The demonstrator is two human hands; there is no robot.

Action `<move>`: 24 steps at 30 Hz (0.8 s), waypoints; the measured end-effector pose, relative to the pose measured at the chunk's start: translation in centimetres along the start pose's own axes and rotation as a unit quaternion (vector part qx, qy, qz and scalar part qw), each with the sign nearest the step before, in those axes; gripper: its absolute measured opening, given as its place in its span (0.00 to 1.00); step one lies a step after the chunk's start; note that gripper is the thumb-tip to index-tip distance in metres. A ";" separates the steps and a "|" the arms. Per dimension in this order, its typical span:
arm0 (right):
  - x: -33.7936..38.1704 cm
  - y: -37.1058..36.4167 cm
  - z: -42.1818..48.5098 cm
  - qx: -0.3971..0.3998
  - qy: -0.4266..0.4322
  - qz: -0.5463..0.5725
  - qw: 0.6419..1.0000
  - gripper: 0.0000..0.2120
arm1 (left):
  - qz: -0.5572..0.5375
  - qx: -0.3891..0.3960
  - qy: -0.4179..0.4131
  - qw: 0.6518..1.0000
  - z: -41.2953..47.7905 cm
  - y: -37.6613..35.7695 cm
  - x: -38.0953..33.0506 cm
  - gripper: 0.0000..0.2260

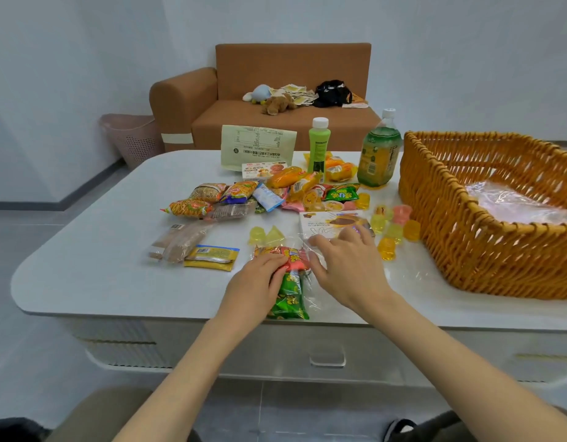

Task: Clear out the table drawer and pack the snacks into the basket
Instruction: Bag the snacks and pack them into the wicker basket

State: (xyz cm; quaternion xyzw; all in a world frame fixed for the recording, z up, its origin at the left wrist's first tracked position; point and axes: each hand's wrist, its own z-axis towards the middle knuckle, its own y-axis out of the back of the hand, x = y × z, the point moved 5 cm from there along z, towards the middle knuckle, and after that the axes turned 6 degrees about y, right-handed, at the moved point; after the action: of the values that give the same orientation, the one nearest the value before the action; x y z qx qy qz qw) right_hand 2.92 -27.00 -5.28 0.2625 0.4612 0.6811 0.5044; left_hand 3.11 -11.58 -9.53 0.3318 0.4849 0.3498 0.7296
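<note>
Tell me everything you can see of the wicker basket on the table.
The basket is woven from orange-brown wicker, with tall walls and an open top. It stands upright on the right side of the white table, its far end cut off by the frame. Crinkled clear plastic lies inside. Yellow jelly cups sit beside its near-left wall; contact is unclear. Neither the left hand nor the right hand touches it.
</note>
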 end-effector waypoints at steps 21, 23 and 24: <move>1.3 -0.8 -1.3 0.174 0.076 0.126 0.974 0.24 | 0.159 0.054 0.029 0.985 -1.5 1.8 0.9 0.18; 1.5 -0.8 -2.0 0.207 0.061 0.156 0.964 0.24 | 0.163 0.057 0.030 0.985 -1.4 1.6 0.9 0.19; 1.7 -1.1 -2.2 0.230 0.050 0.173 0.956 0.24 | 0.164 0.060 0.032 0.984 -1.3 1.4 0.9 0.19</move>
State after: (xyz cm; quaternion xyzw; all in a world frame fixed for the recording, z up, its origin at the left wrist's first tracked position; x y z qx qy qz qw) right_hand 1.02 -26.19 -7.45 0.4130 0.5779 0.6452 0.2814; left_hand 1.85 -9.87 -9.21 0.4388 0.4674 0.4453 0.6250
